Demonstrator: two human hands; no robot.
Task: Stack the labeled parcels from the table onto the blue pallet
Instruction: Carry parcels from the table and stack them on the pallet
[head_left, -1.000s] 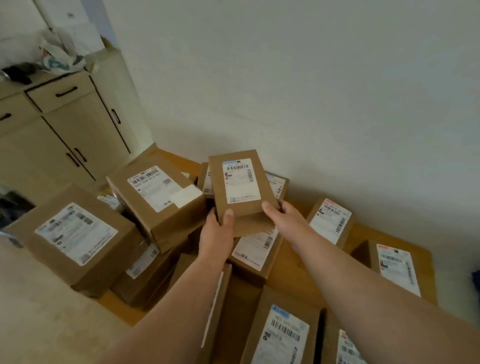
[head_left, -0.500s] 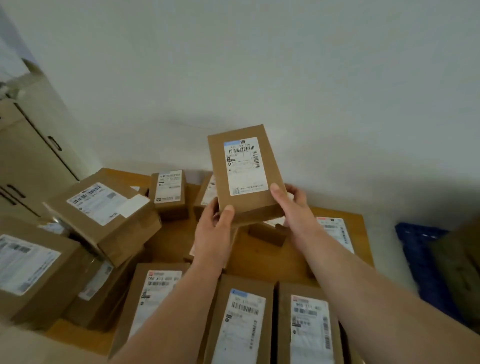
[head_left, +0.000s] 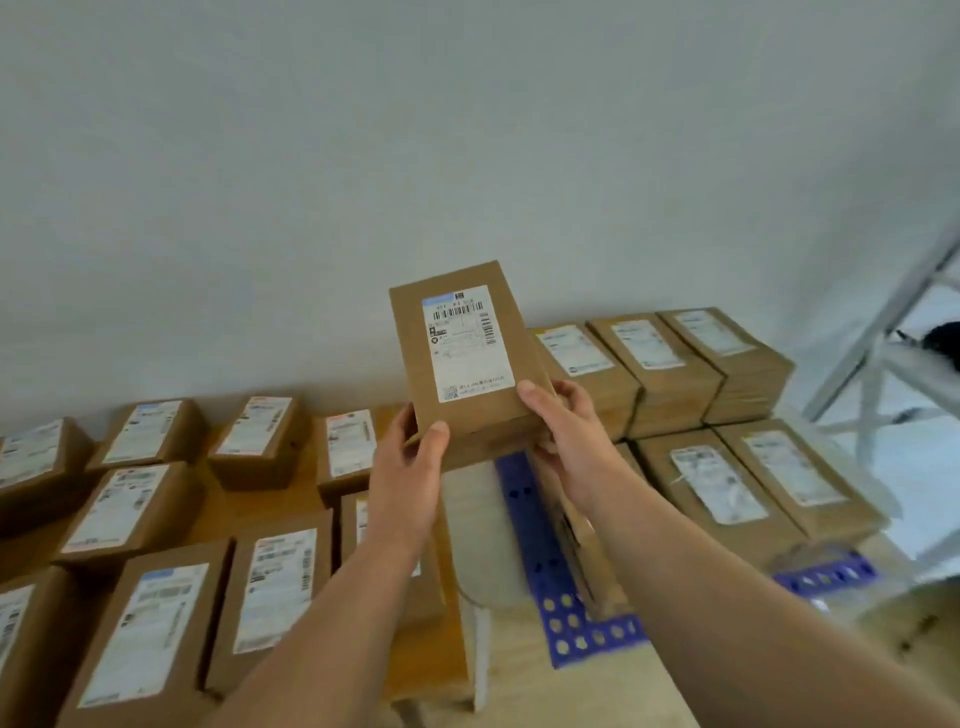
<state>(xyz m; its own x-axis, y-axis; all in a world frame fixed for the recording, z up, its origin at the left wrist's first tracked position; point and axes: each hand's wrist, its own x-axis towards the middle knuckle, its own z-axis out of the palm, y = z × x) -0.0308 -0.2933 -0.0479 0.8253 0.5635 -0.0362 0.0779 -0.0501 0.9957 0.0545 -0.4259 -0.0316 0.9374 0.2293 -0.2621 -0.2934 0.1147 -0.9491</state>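
Both hands grip near end of parcel (head_left: 467, 358), held in air: left hand (head_left: 410, 467), right hand (head_left: 571, 431). Wooden table (head_left: 260, 499) left of fingers; blue pallet (head_left: 540, 561) below right-hand fingers. Plain grey wall (head_left: 467, 130) beyond fingertips.

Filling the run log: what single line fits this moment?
phase: carry | held: parcel | left hand, right hand: gripping | target: blue pallet
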